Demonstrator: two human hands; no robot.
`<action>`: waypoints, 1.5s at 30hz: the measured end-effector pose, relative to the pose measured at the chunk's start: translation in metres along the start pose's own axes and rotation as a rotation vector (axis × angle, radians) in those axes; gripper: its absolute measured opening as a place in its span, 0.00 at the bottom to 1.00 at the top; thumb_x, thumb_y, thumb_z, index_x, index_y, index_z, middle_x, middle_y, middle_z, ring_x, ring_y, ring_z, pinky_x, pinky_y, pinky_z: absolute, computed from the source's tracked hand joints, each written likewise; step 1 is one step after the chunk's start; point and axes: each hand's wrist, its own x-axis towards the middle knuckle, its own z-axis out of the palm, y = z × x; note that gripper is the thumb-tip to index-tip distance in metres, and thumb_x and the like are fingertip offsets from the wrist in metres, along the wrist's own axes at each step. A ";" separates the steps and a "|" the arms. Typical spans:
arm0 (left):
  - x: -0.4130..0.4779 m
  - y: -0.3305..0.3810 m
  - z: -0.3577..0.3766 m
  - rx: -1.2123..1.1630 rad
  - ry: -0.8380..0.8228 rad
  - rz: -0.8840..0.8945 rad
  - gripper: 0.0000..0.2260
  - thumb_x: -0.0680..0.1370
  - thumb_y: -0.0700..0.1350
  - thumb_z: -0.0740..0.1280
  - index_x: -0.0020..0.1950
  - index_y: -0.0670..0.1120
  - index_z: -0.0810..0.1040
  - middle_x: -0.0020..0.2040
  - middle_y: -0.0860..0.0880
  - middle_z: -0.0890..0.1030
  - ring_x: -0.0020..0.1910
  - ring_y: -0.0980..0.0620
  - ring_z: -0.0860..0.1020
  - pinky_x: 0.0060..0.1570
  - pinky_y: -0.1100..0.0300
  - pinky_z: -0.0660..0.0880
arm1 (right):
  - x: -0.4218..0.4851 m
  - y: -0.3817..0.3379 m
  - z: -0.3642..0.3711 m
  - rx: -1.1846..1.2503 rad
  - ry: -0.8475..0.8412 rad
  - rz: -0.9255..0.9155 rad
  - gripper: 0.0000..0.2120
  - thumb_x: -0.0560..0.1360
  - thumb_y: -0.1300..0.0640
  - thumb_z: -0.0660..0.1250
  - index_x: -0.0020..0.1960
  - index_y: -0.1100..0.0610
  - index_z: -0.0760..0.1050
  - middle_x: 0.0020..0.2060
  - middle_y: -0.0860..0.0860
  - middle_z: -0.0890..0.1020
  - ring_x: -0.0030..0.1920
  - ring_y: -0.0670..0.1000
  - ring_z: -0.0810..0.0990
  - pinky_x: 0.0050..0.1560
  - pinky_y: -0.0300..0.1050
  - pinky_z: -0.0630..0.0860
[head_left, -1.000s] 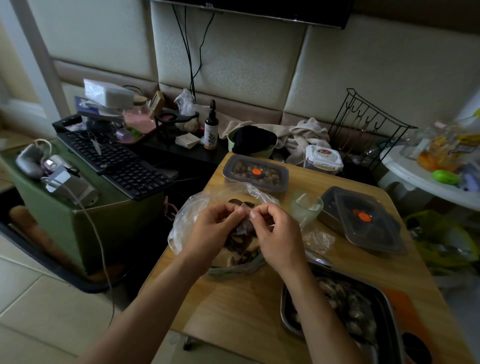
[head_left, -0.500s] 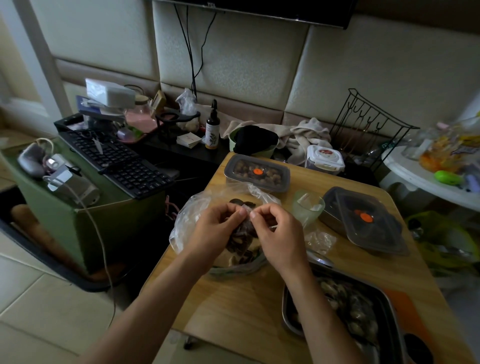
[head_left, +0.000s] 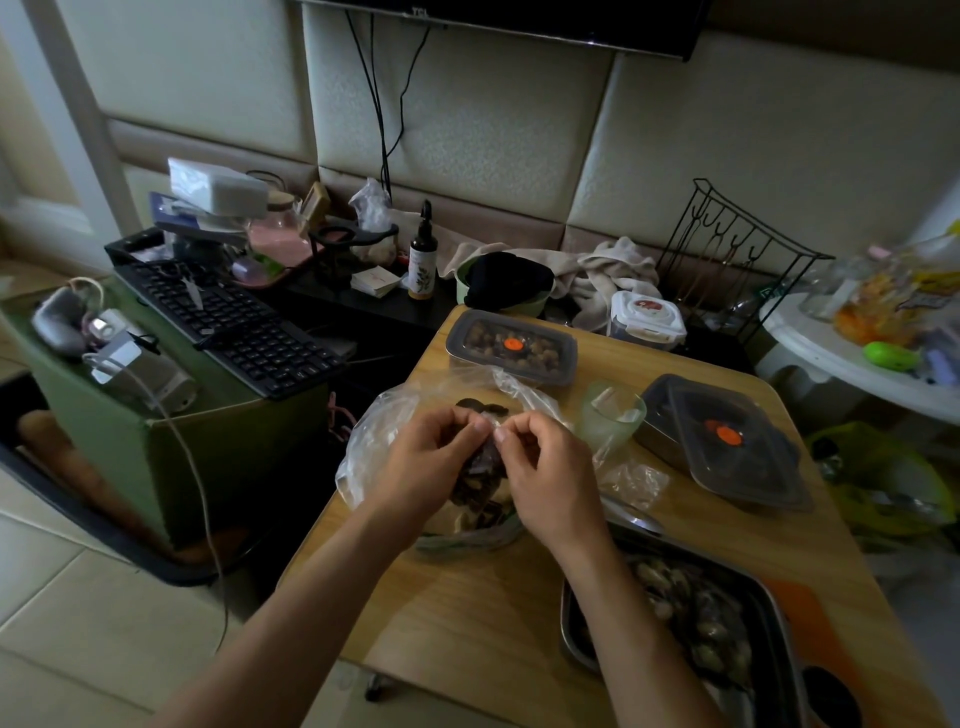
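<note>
A clear plastic bag (head_left: 374, 441) with dark shell-like pieces (head_left: 480, 475) lies open on the wooden table (head_left: 467, 613). Above it, my left hand (head_left: 431, 467) and my right hand (head_left: 545, 467) meet fingertip to fingertip, both pinching one small dark piece between them. What exactly the piece is stays hidden by my fingers. A metal tray (head_left: 769, 613) holding several pale shelled pieces sits at the near right, beside my right forearm.
A lidded container of brown nuts (head_left: 511, 348) stands behind the bag, a pale green cup (head_left: 613, 415) and a second lidded dark container (head_left: 727, 441) to the right. Off the table's left edge are a keyboard (head_left: 234, 322) on a green box and the tiled floor.
Both hands stay together over the bag, with only slight finger movement on the piece. Nothing else has shifted.
</note>
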 end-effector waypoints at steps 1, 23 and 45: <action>-0.001 0.000 0.001 -0.013 0.007 0.002 0.09 0.82 0.49 0.67 0.52 0.44 0.82 0.43 0.49 0.85 0.39 0.58 0.84 0.36 0.69 0.77 | 0.000 -0.001 -0.001 0.022 0.004 0.010 0.05 0.82 0.54 0.69 0.49 0.54 0.80 0.42 0.44 0.82 0.44 0.41 0.81 0.40 0.33 0.76; 0.001 0.002 -0.009 -0.043 -0.208 0.011 0.07 0.80 0.45 0.70 0.55 0.42 0.82 0.51 0.43 0.85 0.53 0.43 0.84 0.55 0.47 0.81 | 0.004 0.004 -0.021 0.287 -0.089 0.192 0.06 0.81 0.56 0.70 0.45 0.53 0.83 0.42 0.49 0.85 0.46 0.46 0.83 0.49 0.44 0.81; -0.006 0.010 -0.002 -0.068 -0.155 -0.016 0.09 0.80 0.48 0.70 0.56 0.45 0.83 0.48 0.47 0.87 0.47 0.50 0.86 0.43 0.62 0.82 | 0.006 0.015 -0.026 0.110 -0.071 0.086 0.05 0.81 0.52 0.70 0.48 0.52 0.82 0.41 0.45 0.84 0.44 0.42 0.82 0.42 0.33 0.77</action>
